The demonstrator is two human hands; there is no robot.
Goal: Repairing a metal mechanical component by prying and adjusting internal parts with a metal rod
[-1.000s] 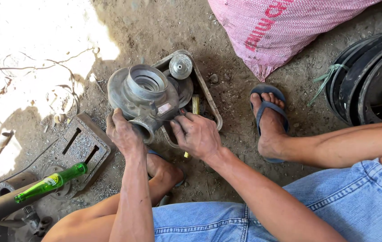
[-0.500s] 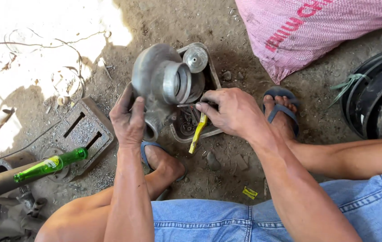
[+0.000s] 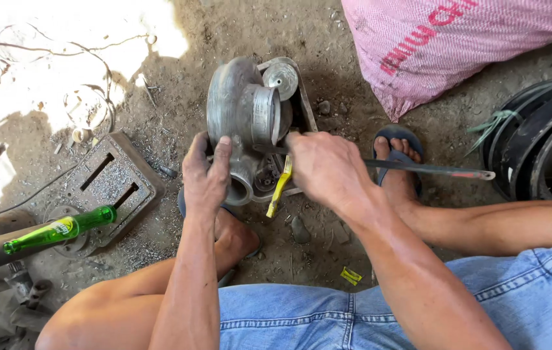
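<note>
Now gray metal housing between left hand and right hand.

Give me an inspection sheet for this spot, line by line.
Surface: bare dirt ground, gritty.
Job's things: grey metal housing tilted on its side over a metal tray; long metal tool.
Clutter: green bottle, slotted metal plate, yellow scrap.
Hands: left hand grips the housing; right hand holds the tool.
Cables: thin wire.
Surroundings: pink sack, black tyres.
</note>
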